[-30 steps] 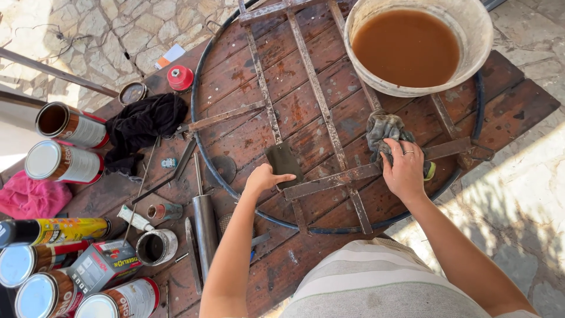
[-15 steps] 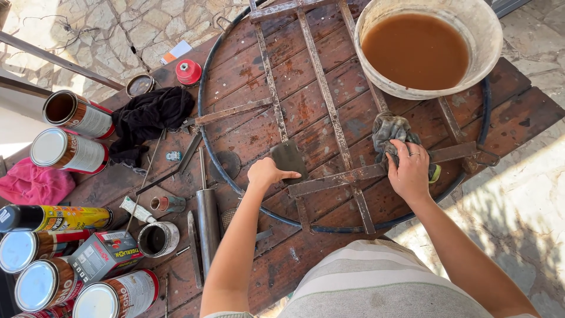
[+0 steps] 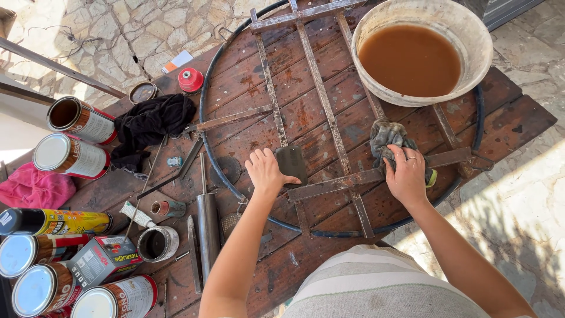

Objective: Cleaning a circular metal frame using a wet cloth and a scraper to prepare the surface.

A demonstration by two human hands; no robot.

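My left hand (image 3: 266, 171) lies flat, fingers together, touching a dark pad (image 3: 291, 163) on the round metal frame (image 3: 329, 118). My right hand (image 3: 407, 175) clamps a grey rag (image 3: 385, 136) onto a rusty crossbar near the table's right edge. Along the left edge of the wooden table (image 3: 518, 126) lie paint cans (image 3: 73, 156) with red, white and brown labels, a yellow spray can (image 3: 56, 221) and a small printed box (image 3: 97, 259). A bucket of brown water (image 3: 412, 59) stands at the far corner. Stone paving surrounds the table.
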